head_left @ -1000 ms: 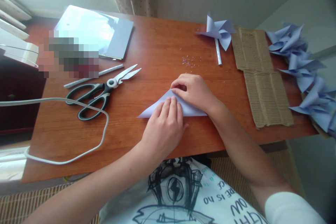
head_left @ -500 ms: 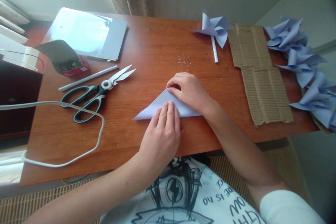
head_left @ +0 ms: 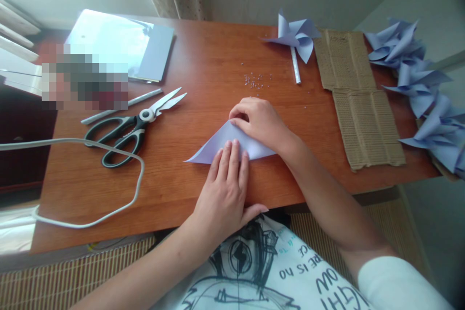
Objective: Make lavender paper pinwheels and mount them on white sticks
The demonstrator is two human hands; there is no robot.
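Note:
A pale lilac sheet of paper (head_left: 214, 145), folded into a triangle, lies on the wooden table with its peak pointing away from me. My left hand (head_left: 225, 189) rests flat on its lower middle, fingers stretched out and thumb apart. At the peak, my right hand (head_left: 259, 123) pinches the paper between thumb and fingertips, and its wrist covers part of the right side. Left of the paper lie black-handled scissors (head_left: 145, 115) with parted blades. Behind the scissors is a thin rolled paper stick (head_left: 147, 97), partly hidden by a blurred patch.
A paper pinwheel (head_left: 296, 36) on a stick lies at the back, beside small scattered beads (head_left: 254, 80). Corrugated cardboard (head_left: 358, 101) is on the right, with several more pinwheels (head_left: 417, 77) beyond it. A white cable (head_left: 140, 179) loops at left, and a shiny folder (head_left: 160, 53) lies behind.
My left thumb has spread out from under the hand, toward the right. The left fingers still press on the paper, and my right hand keeps its pinch at the peak.

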